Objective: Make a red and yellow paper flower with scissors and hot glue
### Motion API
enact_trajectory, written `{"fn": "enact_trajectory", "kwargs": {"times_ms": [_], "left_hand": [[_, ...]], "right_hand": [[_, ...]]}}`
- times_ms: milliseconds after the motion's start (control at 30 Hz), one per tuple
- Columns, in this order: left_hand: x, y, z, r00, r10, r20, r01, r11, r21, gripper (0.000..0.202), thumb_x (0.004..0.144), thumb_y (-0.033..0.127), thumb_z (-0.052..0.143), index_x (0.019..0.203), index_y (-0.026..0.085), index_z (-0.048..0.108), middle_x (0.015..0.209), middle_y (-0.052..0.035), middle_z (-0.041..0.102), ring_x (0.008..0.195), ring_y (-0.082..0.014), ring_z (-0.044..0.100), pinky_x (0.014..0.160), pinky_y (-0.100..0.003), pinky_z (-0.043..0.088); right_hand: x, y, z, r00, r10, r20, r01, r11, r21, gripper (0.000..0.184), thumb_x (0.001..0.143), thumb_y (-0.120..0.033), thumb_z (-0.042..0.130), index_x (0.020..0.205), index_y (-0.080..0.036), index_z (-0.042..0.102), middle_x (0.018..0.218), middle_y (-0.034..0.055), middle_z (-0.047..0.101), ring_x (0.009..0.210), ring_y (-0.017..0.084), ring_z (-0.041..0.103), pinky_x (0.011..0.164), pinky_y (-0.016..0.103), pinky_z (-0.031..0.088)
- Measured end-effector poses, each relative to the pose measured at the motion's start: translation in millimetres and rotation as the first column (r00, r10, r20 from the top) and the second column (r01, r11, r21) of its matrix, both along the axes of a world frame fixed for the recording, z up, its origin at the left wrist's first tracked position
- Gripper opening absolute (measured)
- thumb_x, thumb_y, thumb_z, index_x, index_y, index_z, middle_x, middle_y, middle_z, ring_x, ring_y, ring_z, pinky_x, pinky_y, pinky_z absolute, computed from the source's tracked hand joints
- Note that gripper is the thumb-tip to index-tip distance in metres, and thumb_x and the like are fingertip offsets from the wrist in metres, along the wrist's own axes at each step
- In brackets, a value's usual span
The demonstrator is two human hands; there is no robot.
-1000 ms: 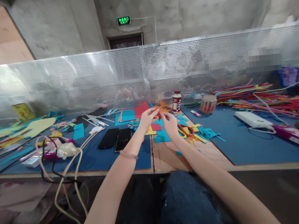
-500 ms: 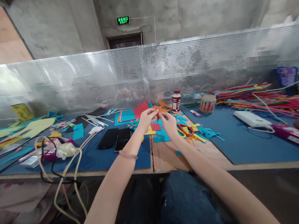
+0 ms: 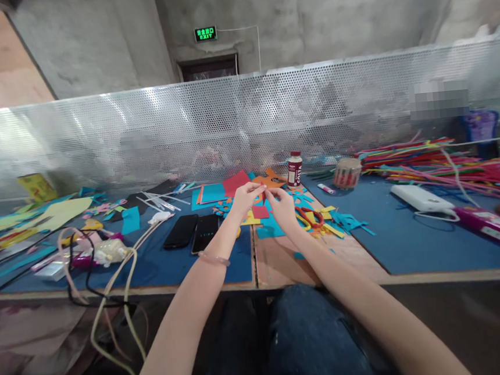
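My left hand (image 3: 246,199) and my right hand (image 3: 281,204) meet above the cluttered middle of the table. Between their pinched fingertips is a small red piece of paper (image 3: 263,193), mostly covered by the fingers. Just below lies a red paper square (image 3: 260,212) on blue sheets (image 3: 271,227). Orange paper (image 3: 272,178) and a larger red sheet (image 3: 235,183) are behind the hands. Scissors with orange and yellow handles (image 3: 315,217) rest to the right of my right hand, among blue and yellow scraps.
Two black phones (image 3: 181,232) lie left of my forearms, near cables (image 3: 128,268). A brown bottle (image 3: 294,169) stands behind the scissors, beside a glue stick (image 3: 326,189) and a jar (image 3: 347,173). A white power strip (image 3: 421,197) and pipe cleaners (image 3: 409,159) are at right.
Both hands stay almost in the same place, with the fingertips still together on the red paper. Only slight finger movement shows.
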State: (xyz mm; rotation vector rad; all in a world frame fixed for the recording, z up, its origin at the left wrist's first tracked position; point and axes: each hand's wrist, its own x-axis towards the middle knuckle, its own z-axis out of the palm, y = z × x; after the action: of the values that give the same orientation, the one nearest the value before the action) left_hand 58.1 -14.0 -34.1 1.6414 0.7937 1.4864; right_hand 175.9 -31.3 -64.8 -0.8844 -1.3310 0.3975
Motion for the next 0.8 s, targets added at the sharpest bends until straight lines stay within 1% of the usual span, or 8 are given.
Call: {"fn": "enact_trajectory", "kwargs": {"times_ms": [100,333,433,533,700,800], "left_hand": [[0.7,0.2,-1.1,1.000,0.011,0.003,-0.011,1.000,0.006,0.027,0.067,0.040,0.068,0.076,0.015,0.067,0.077,-0.0050,0.066,0.074,-0.0157,0.057,0.069,-0.028,0.042],[0.1,2.3,-2.3,1.000,0.029,0.011,-0.029,0.999,0.012,0.029,0.071,0.044,0.064,0.078,0.016,0.069,0.082,-0.0056,0.068,0.078,-0.0172,0.058,0.070,-0.029,0.044],[-0.4,2.8,-1.6,1.000,0.027,0.011,-0.028,0.999,0.024,0.028,0.070,0.043,0.065,0.077,0.016,0.068,0.081,-0.0055,0.068,0.079,-0.0173,0.059,0.073,-0.029,0.044],[-0.2,2.0,-1.0,1.000,0.022,0.003,-0.022,0.999,0.027,0.027,0.069,0.042,0.066,0.076,0.016,0.068,0.080,-0.0052,0.068,0.079,-0.0175,0.059,0.072,-0.028,0.044],[1.6,0.9,-2.0,1.000,0.015,-0.007,-0.015,1.000,0.015,0.025,0.069,0.040,0.066,0.077,0.016,0.069,0.081,-0.0055,0.068,0.081,-0.0184,0.059,0.075,-0.030,0.044],[1.5,1.3,-3.2,1.000,0.014,-0.017,-0.014,1.000,0.009,0.027,0.069,0.040,0.066,0.079,0.016,0.069,0.082,-0.0056,0.068,0.082,-0.0183,0.059,0.075,-0.029,0.044]], "right_hand": [[-0.2,1.0,-0.6,1.000,0.011,-0.008,-0.011,1.000,0.002,0.029,0.080,-0.041,0.050,0.080,-0.016,0.063,0.079,0.0063,0.068,0.073,0.019,0.060,0.071,0.032,0.046],[-0.2,3.6,-1.9,0.999,0.030,-0.019,-0.030,1.000,-0.001,0.027,0.078,-0.040,0.051,0.078,-0.016,0.064,0.077,0.0064,0.067,0.073,0.019,0.059,0.068,0.030,0.046],[-1.2,2.4,-2.3,0.999,0.039,-0.014,-0.039,0.999,-0.001,0.027,0.078,-0.040,0.051,0.080,-0.016,0.064,0.078,0.0062,0.067,0.074,0.019,0.059,0.069,0.030,0.046],[-1.2,0.2,-1.4,0.999,0.048,0.000,-0.048,0.999,0.002,0.029,0.079,-0.042,0.051,0.080,-0.016,0.064,0.077,0.0056,0.067,0.073,0.019,0.059,0.069,0.030,0.046],[3.6,0.1,0.3,0.999,0.036,0.021,-0.036,0.999,0.001,0.027,0.078,-0.041,0.051,0.077,-0.017,0.064,0.078,0.0049,0.067,0.076,0.019,0.058,0.074,0.031,0.044],[6.3,1.8,0.4,0.998,0.050,0.032,-0.050,0.999,-0.020,0.027,0.077,-0.040,0.052,0.075,-0.017,0.064,0.075,0.0041,0.067,0.075,0.019,0.058,0.073,0.031,0.044]]}}
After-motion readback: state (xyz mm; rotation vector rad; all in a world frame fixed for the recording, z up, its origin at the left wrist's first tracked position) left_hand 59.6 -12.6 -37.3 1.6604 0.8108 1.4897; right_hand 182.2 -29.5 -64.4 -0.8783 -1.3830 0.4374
